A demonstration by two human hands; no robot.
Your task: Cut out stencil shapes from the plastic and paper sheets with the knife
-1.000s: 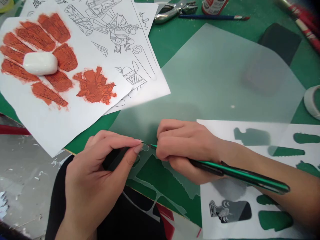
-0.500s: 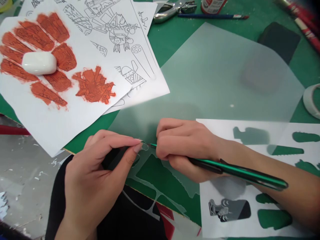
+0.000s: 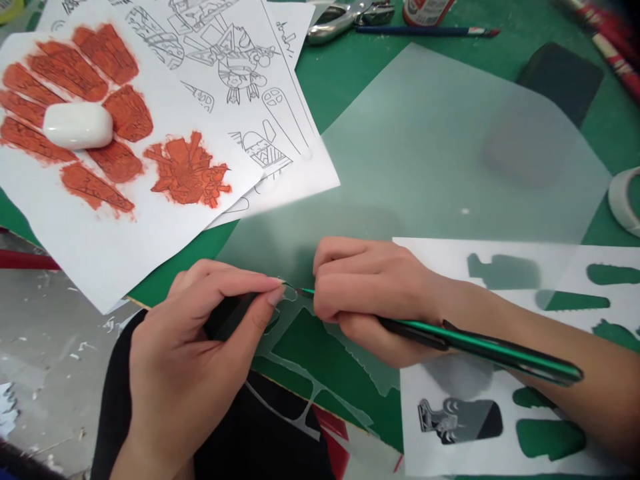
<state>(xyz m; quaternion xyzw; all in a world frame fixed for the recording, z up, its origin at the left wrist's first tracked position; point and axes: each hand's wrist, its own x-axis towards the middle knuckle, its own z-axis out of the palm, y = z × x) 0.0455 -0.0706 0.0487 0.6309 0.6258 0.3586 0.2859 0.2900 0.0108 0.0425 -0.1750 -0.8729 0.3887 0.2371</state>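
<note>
My right hand (image 3: 370, 297) grips a slim green craft knife (image 3: 510, 351), its back end pointing right over the forearm. The thin tip reaches the translucent plastic sheet (image 3: 425, 147), close to my left fingertips. My left hand (image 3: 200, 347) pinches a small bit at the sheet's near edge between thumb and forefinger; the fingers partly hide it. Below both hands, the sheet has large cut-out openings, and a thin strip of it hangs past the table edge.
Paper with orange-painted shapes (image 3: 187, 170) lies left under a white case (image 3: 79, 125), overlapping line drawings (image 3: 240, 67). Paper with cut-out shapes (image 3: 450, 460) lies right. At the back are a hole punch (image 3: 340, 23), paintbrush (image 3: 425, 31) and jar (image 3: 425, 10); a tape roll (image 3: 625, 200) sits right.
The craft knife's back end has shifted slightly right and down. Both hands otherwise keep nearly the same position.
</note>
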